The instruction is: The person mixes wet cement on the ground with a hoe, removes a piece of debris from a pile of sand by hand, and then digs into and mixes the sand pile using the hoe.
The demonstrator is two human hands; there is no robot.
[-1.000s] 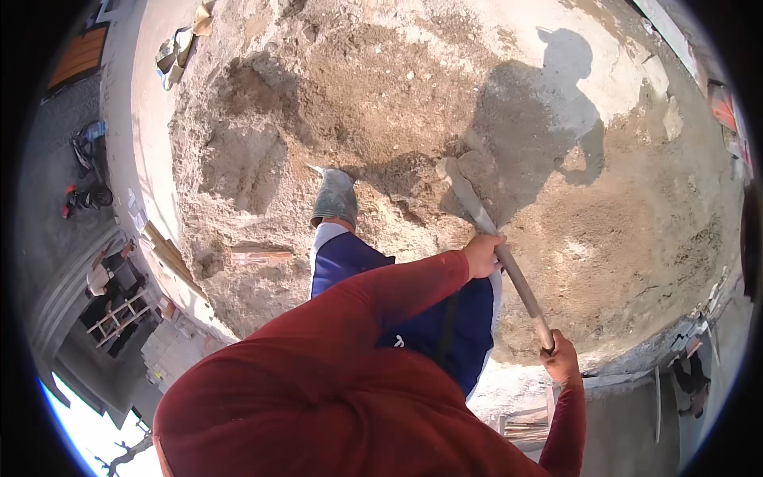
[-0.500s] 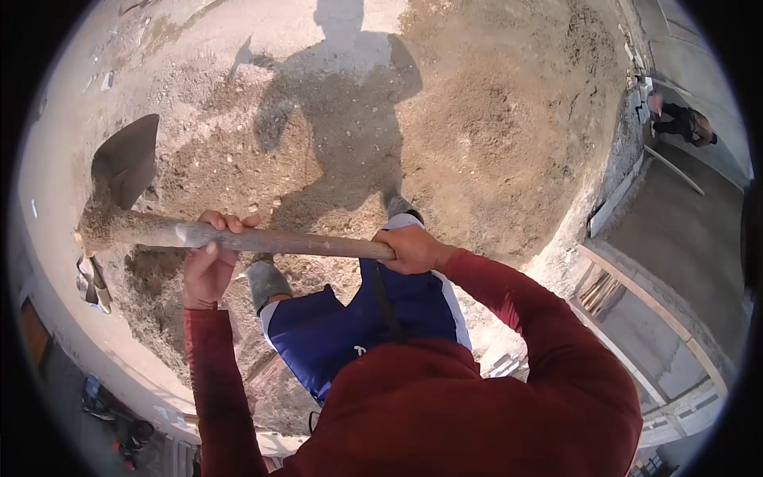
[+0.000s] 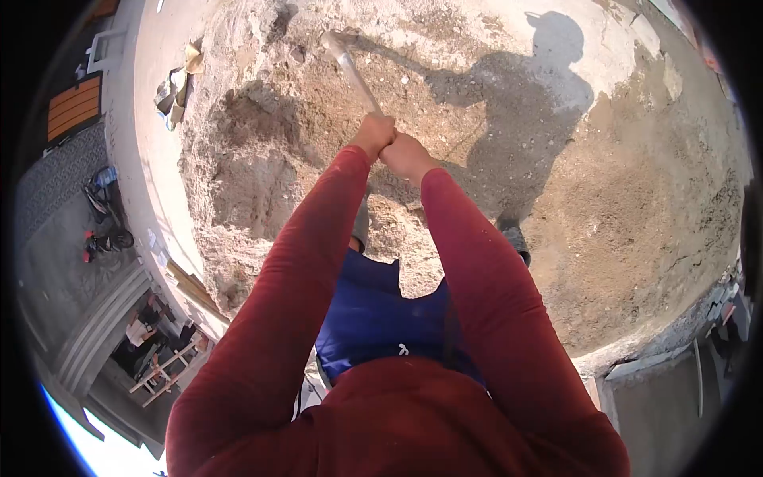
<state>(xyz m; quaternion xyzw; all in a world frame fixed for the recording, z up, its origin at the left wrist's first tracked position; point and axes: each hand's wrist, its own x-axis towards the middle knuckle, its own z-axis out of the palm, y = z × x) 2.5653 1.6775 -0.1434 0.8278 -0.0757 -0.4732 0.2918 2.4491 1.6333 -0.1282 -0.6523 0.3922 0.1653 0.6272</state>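
My left hand (image 3: 373,133) and my right hand (image 3: 406,155) are wrapped close together around the lower end of a hoe's wooden handle (image 3: 355,78). From my hands the handle runs away, up and left, to the dirt. At its far end the hoe's head (image 3: 330,37) meets the soil, and its wide blade does not show. Loose, pebbly dirt (image 3: 262,151) lies around and below the tool, rough and heaped on the left.
A crumpled sack (image 3: 172,97) lies on the pale ledge at left. People (image 3: 143,327) are near a wooden ladder (image 3: 167,374) at lower left. A low kerb (image 3: 652,362) borders the dirt at lower right. My shadow (image 3: 517,111) falls across the ground ahead.
The hoe has swung from lying across my body to pointing away, its head now down at the dirt. My left hand has slid along the handle to my right hand. The view has turned.
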